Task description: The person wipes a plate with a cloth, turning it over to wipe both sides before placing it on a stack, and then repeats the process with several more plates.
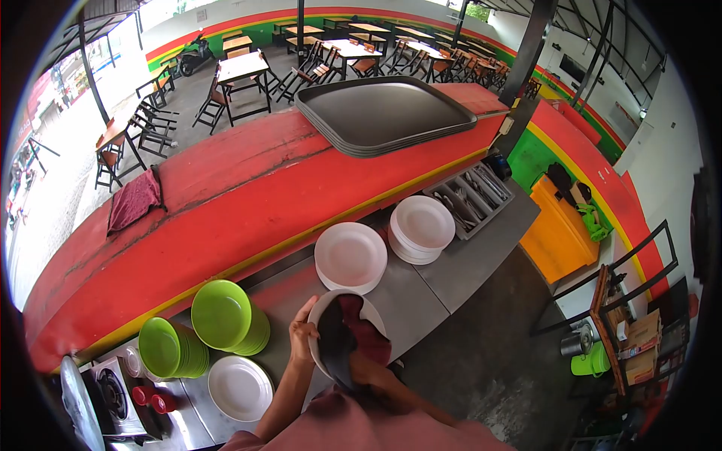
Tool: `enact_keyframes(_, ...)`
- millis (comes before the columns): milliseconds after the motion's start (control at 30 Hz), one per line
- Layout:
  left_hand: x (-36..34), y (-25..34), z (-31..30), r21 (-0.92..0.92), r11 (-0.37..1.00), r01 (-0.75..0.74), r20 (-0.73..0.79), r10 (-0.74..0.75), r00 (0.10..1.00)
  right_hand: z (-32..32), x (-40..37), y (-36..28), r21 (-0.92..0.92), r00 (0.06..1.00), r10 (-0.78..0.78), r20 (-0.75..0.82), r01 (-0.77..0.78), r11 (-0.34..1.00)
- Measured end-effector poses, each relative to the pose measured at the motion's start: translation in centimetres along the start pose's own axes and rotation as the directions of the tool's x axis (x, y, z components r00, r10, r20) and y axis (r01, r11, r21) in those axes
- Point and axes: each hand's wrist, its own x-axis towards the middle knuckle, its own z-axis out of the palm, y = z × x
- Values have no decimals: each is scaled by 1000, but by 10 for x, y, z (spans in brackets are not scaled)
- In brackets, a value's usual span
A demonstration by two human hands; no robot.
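Observation:
My left hand (302, 331) is closed on the rim of a white plate (322, 307), which is tilted up in front of my body. My right hand (365, 370) is at the plate's inner face with a dark red and black cloth (368, 340). The cloth covers most of its fingers and much of the plate. Just beyond, a stack of white plates (350, 257) stands on the metal counter (293, 282), and another white plate stack (423, 224) is to its right. A white plate (241, 388) lies left of my left forearm.
Two stacks of green bowls (222, 312) stand at the left, near a gas stove (113, 395) and red cups (163, 401). A cutlery tray (472, 194) is at the counter's right end. Black trays (387, 113) and a maroon cloth (135, 201) lie on the red ledge (248, 203).

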Motion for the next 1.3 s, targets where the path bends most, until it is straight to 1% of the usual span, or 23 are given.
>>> enact_keyframes(100, 3, -3, -3, -139, 990, 13, 35, -8, 999, -1, 30, 12, -204, 998, -38, -57, 25, 979)
enact_keyframes(200, -1, 4, 11, -67, 997, 25, 11, -24, 1000, -18, 59, 36, -419, 992, -34, -125, -22, 908)
enact_keyframes(267, -1, -2, 9, -92, 996, -5, 24, 7, 1000, -34, 66, 55, -502, 989, -9, -145, -66, 862)
enact_keyframes(333, 2, -5, 8, -151, 988, -34, 65, 45, 997, -46, 60, 85, -502, 990, 104, -95, -138, 854)
enact_keyframes(367, 5, -4, 5, -197, 979, -48, 96, 68, 993, -48, 51, 110, -480, 962, 271, 1, -237, 845)
enact_keyframes(400, 7, -3, 4, -245, 968, -60, 121, 92, 988, -65, 54, 99, -185, 957, 264, -123, -284, 941)
enact_keyframes(433, 10, -3, 6, -299, 951, -79, 92, 111, 990, -83, 57, 88, 127, 927, 290, -237, -267, 955)
enact_keyframes(467, 15, 3, 12, -351, 930, -105, 57, 133, 989, -95, 58, 80, 409, 879, 396, -264, -270, 871)
enact_keyframes(500, 20, 6, 14, -403, 905, -139, 20, 160, 987, -107, 58, 71, 657, 819, 497, -287, -210, 724)
enact_keyframes(533, 24, 7, 9, -438, 891, -120, 35, 150, 988, -109, 49, 71, 839, 753, 627, -199, -199, 506)
enact_keyframes(567, 29, 5, 11, -449, 876, -174, 3, 197, 980, -109, 37, 75, 956, 683, 727, -73, -161, 246)
enact_keyframes(600, 35, 4, 13, -456, 861, -226, -29, 240, 970, -106, 23, 99, 932, 744, 659, -113, -151, 330)
enact_keyframes(700, 47, -8, 17, -421, 850, -318, -88, 310, 947, -107, 35, 83, 962, 736, 674, -65, -133, 238)
enact_keyframes(800, 57, -30, 23, -318, 885, -339, -118, 318, 941, -105, 60, 90, 697, 795, 605, 42, -457, 553)
enact_keyframes(833, 60, -36, 26, -279, 899, -338, -127, 315, 941, -103, 62, 100, 727, 790, 611, 51, -448, 519)
enact_keyframes(867, 62, -39, 30, -276, 914, -297, -174, 256, 951, -98, 65, 113, 757, 785, 616, 61, -439, 484)
enact_keyframes(967, 68, -50, 26, -114, 988, -108, -230, 79, 970, -104, 81, 122, 856, 761, 635, 132, -411, 314)
enact_keyframes(1033, 74, -69, 16, -6, 993, -117, -190, 114, 975, -116, 89, 115, 903, 764, 628, 146, -362, 231)
enact_keyframes(1067, 75, -76, 14, 47, 991, -123, -171, 130, 977, -120, 89, 123, 878, 773, 614, 157, -394, 272)
enact_keyframes(1133, 70, -78, 20, 62, 996, -66, -179, 77, 981, -131, 90, 142, 822, 793, 585, 172, -443, 358)
enact_keyframes(1167, 68, -76, 26, 71, 997, -34, -182, 46, 982, -140, 97, 131, 822, 767, 611, 197, -469, 323)
enact_keyframes(1233, 69, -86, 27, 110, 993, -34, -195, 55, 979, -159, 106, 110, 821, 709, 661, 245, -515, 248)
enact_keyframes(1300, 67, -94, 27, 114, 993, -2, -229, 28, 973, -148, 108, 135, 860, 766, 622, 161, -418, 293)
